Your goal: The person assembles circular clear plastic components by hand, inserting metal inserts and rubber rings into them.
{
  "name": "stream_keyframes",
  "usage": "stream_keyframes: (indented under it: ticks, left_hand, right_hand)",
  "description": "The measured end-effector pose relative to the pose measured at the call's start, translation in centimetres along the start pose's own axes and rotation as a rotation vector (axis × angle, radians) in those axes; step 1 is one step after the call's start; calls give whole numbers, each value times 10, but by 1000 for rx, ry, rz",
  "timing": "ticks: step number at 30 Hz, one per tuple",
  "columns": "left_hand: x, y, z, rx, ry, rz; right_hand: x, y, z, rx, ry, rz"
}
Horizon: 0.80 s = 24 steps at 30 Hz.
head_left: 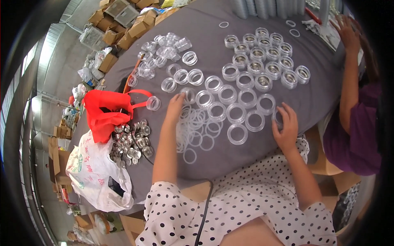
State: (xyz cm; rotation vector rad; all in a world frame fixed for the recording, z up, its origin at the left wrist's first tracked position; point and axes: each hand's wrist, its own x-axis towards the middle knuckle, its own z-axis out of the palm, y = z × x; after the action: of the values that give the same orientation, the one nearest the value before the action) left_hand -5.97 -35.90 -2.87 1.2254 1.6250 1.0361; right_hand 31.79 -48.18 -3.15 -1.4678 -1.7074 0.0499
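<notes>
Left hand (pixel 175 105) fingers loosely curled, touching clear jar (pixel 188 95); right hand (pixel 286 123) curled around another clear jar (pixel 278 117) on grey table (pixel 213 53).

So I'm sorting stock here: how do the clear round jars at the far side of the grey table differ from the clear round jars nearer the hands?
The far clear jars each show a silvery insert inside; the near clear jars look empty, grey cloth showing through. The far ones sit packed and touching, the near ones more loosely. The right hand touches a near jar; no hand touches the far ones. Both are transparent, round and upright.
</notes>
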Motion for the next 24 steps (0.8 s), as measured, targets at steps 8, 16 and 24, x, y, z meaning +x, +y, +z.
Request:
stream_keyframes:
  ticks: [8,16,24]
  left_hand:
    - [3,-19,-43,947,690,247]
    - [20,-59,-90,630,478,136]
    - [30,-81,-94,165,569,80]
  right_hand:
    - [-3,2,1,4,-8,12]
    - [-1,-3,2,-6,-2,-3]
    - [1,-7,-1,8,7,-3]
